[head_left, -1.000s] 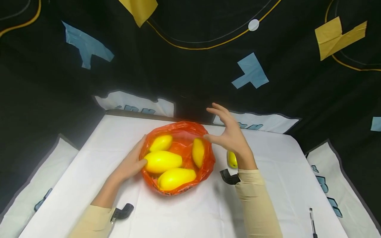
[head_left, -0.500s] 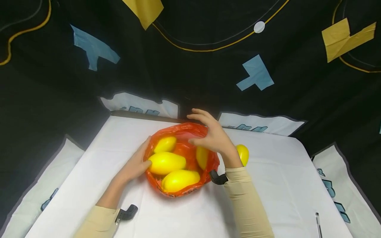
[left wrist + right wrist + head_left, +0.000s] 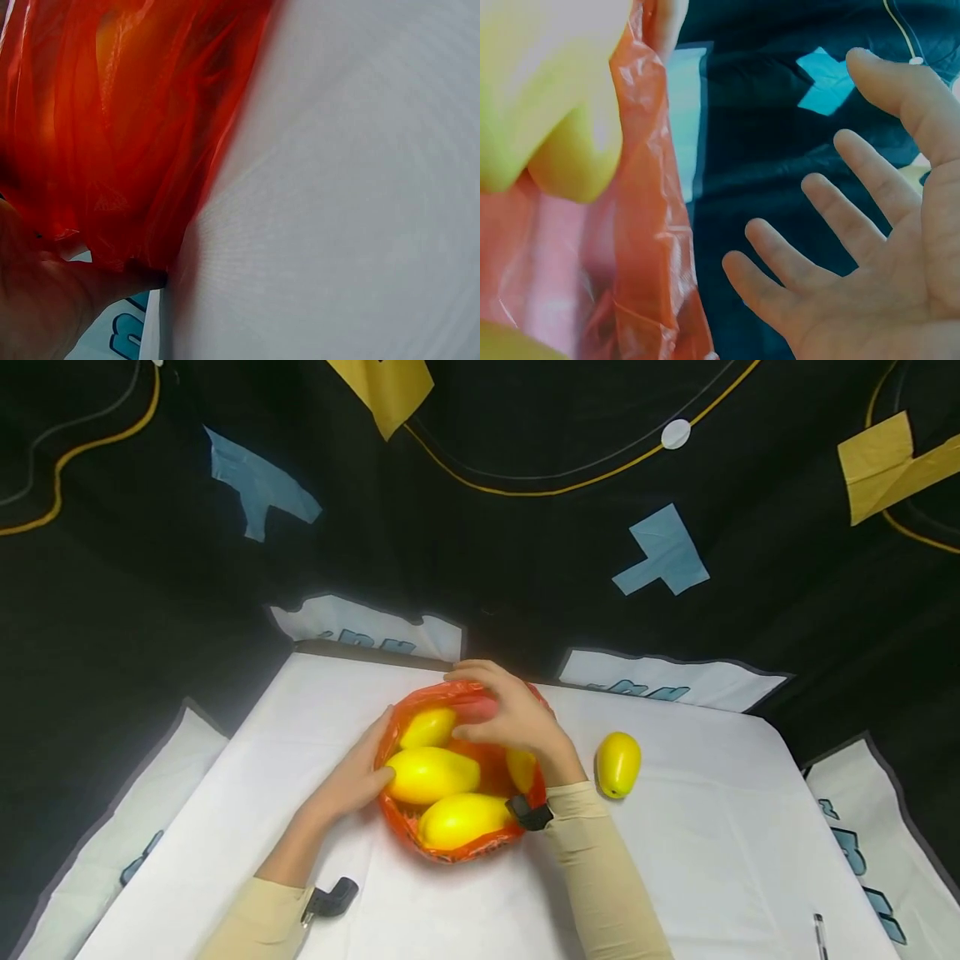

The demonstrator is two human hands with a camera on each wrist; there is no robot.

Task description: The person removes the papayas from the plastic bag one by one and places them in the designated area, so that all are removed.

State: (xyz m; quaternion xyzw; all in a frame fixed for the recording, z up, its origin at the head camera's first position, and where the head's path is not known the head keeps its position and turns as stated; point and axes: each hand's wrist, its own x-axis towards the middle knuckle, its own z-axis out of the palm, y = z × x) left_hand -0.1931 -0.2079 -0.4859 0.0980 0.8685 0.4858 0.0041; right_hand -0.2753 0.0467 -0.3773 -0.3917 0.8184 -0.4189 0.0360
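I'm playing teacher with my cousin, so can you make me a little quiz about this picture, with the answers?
1. How many yellow fruits lie outside the red bag?
2. True or false: the left hand touches the bag.
3. What else lies on the right side of the white table?
A) a cup
B) a pen
C) a spoon

Key: 1. One. 2. True. 3. B.

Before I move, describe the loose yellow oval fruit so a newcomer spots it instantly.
Start at the white-topped table, then the open red plastic bag on it. The smooth yellow oval fruit lies right of that bag; unlike the similar yellow fruits, it sits outside.
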